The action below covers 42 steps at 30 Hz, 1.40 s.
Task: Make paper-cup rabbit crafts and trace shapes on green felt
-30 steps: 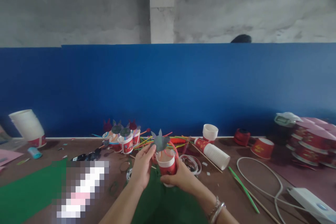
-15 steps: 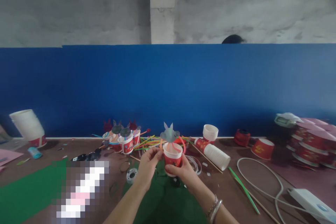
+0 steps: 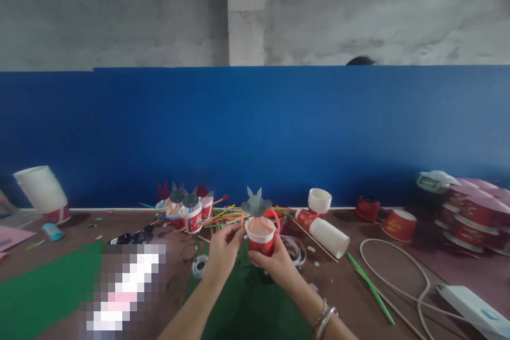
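Observation:
In the middle of the head view I hold a red-and-white paper cup (image 3: pixel 260 238) upright above the table. A grey figure with pointed ears (image 3: pixel 257 204) stands up from its rim, with round grey pieces at its sides. Orange strips (image 3: pixel 277 220) curve out along both sides of the cup. My right hand (image 3: pixel 274 260) is closed around the cup's right side, thumb across the front. At the cup's left side, my left hand (image 3: pixel 225 247) pinches the lower end of the left orange strip; its fingertips partly hide that spot.
Several similar cups with figures (image 3: pixel 191 218) stand back left. Coloured sticks (image 3: pixel 227 217) lie behind my hands. Stacked paper cups (image 3: pixel 329 236) lie to the right, near a white cable (image 3: pixel 398 241) and a power strip (image 3: pixel 470 308). A tape roll (image 3: pixel 199 265) sits left of a green sheet (image 3: pixel 255 308).
The cup with the grey figure has shifted slightly left, and both hands moved with it. The dark top of a head behind the blue partition moved a little right.

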Available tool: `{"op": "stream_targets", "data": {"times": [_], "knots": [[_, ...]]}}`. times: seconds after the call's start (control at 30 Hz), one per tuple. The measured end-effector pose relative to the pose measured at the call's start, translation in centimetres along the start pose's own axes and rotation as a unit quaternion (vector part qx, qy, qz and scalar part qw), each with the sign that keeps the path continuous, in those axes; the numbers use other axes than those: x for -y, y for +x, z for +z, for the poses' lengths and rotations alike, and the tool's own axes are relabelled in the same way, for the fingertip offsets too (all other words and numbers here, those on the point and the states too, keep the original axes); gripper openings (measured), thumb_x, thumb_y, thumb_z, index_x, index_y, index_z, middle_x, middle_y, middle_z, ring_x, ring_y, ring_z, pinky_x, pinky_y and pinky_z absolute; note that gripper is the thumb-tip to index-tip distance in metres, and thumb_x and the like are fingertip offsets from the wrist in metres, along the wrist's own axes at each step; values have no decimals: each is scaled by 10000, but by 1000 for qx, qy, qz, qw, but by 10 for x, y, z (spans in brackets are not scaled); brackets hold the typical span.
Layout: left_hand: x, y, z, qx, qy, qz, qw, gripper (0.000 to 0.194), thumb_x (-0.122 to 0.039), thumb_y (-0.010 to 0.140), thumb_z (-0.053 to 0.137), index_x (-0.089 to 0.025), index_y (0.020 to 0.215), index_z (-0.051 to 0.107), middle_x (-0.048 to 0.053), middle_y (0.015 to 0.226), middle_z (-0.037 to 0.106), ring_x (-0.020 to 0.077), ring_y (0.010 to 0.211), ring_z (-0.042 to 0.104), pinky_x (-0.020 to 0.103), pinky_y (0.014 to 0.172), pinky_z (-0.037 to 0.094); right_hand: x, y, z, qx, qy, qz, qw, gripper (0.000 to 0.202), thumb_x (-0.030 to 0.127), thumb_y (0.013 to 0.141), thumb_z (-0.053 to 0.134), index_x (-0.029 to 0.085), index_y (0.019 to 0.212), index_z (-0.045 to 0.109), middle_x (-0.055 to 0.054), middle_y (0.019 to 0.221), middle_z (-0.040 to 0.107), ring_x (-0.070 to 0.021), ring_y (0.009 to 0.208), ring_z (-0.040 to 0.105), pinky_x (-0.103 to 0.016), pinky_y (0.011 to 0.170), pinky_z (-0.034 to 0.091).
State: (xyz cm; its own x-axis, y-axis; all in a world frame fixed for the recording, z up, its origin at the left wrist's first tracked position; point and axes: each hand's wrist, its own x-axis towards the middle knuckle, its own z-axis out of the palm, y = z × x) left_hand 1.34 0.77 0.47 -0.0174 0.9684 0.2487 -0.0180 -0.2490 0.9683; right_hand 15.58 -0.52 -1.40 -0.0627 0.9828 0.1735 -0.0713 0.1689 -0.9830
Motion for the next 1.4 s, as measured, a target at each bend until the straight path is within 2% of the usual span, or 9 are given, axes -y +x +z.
{"op": "stream_targets", "data": {"times": [0.13, 0.2, 0.33, 0.47, 0.83, 1.0, 1.13, 1.2, 1.4], "knots": [[-6, -7, -1, -24, 140, 92, 986, 224, -345, 812, 551, -201, 918, 686, 78, 895, 700, 241, 832, 621, 300, 727, 444, 2, -2, 2, 9, 0, -1, 1000, 717, 211, 602, 734, 219, 1252, 431, -46, 1041, 646, -248, 1000, 588, -385, 900, 454], [-7, -9, -1, -18, 203, 123, 971, 208, -318, 837, 509, -211, 892, 679, 83, 899, 695, 246, 861, 621, 308, 750, 435, 4, -4, 4, 12, -2, -9, 1000, 737, 198, 611, 715, 213, 1282, 409, -54, 1061, 641, -251, 1014, 584, -390, 912, 447], [-7, -10, -1, 8, 317, 116, 941, 251, -261, 877, 413, -203, 779, 636, 81, 774, 672, 236, 774, 623, 307, 697, 426, 9, -6, 6, 7, -22, -37, 999, 804, 123, 600, 676, 225, 1332, 359, -62, 1152, 607, -248, 1080, 553, -389, 958, 412], [-7, -10, -3, 8, 417, 145, 897, 227, -172, 873, 361, -182, 861, 587, 107, 875, 656, 245, 868, 606, 328, 745, 430, 8, -5, 7, 9, -20, -56, 998, 815, 110, 609, 669, 231, 1346, 345, -62, 1185, 592, -239, 1123, 530, -392, 1002, 368], [-17, -8, -8, 50, 500, 141, 853, 241, -138, 860, 325, -187, 768, 542, 95, 801, 652, 239, 818, 611, 331, 719, 430, -2, -3, 5, 19, 6, -65, 998, 824, 154, 652, 674, 239, 1373, 284, -74, 1164, 586, -232, 1105, 537, -419, 1021, 345], [-14, -11, -9, 48, 526, 206, 824, 206, -182, 874, 353, -174, 885, 559, 107, 880, 646, 256, 860, 593, 360, 752, 421, 2, -3, 5, 23, 0, -70, 997, 796, 182, 646, 699, 244, 1349, 330, -73, 1202, 576, -241, 1158, 507, -408, 1031, 341], [-11, -10, -9, 66, 580, 209, 784, 217, -165, 845, 398, -144, 967, 577, 127, 911, 640, 294, 886, 574, 414, 768, 405, 3, -3, 4, 26, -18, -59, 998, 790, 184, 636, 707, 235, 1336, 344, -79, 1218, 570, -242, 1153, 514, -414, 1037, 333], [-12, -10, -10, 74, 581, 205, 784, 212, -158, 841, 397, -139, 943, 581, 130, 902, 637, 296, 880, 571, 418, 763, 403, 5, -3, 3, 28, -29, -53, 998, 787, 167, 634, 697, 224, 1334, 341, -81, 1214, 570, -238, 1148, 517, -412, 1037, 332], [-16, -8, -14, 88, 510, 208, 830, 256, -195, 899, 312, -190, 810, 552, 90, 845, 632, 232, 804, 582, 357, 718, 411, 12, -5, 3, 31, -27, -41, 998, 758, 134, 616, 668, 237, 1309, 378, -63, 1168, 597, -239, 1112, 541, -405, 1006, 371]]}}
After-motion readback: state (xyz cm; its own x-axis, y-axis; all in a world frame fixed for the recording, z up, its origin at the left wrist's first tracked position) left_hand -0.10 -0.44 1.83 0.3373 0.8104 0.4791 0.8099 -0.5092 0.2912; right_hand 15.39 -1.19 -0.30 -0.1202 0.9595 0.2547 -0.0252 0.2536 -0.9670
